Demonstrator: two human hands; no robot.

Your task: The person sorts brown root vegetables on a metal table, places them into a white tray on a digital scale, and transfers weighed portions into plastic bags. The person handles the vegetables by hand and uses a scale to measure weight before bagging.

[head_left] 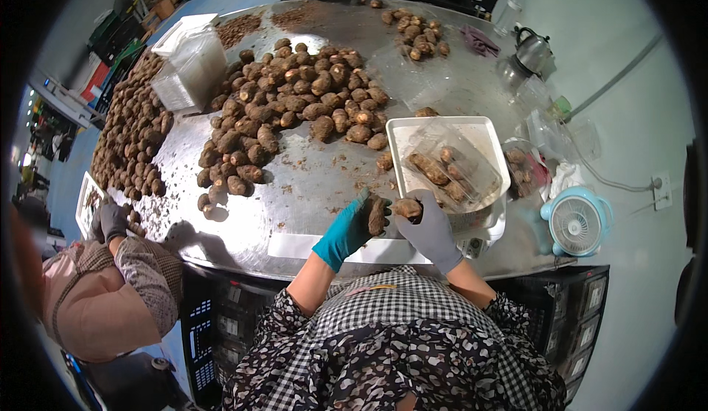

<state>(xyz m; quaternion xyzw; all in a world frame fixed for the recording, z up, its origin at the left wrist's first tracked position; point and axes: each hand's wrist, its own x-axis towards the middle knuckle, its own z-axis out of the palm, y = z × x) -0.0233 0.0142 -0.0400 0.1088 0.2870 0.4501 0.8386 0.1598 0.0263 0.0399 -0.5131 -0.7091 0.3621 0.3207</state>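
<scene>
My left hand (346,228), in a teal glove, is closed on a brown, rough-skinned taro (377,216). Just right of it, my grey-gloved right hand (432,237) grips another taro (405,208). Both are held close together over the near edge of the metal table, by the front left corner of a white tray (400,140). On that tray lies a clear plastic box (483,162) with several taros in it. A scale with a small panel (473,247) shows beneath the tray, partly hidden by my right hand.
A large taro heap (295,90) covers the table's middle; a smaller one (420,35) lies at the back. Stacked clear boxes (190,72) stand left. At right are a kettle (532,50) and a blue fan (577,221). A co-worker's gloved hand (113,219) is far left.
</scene>
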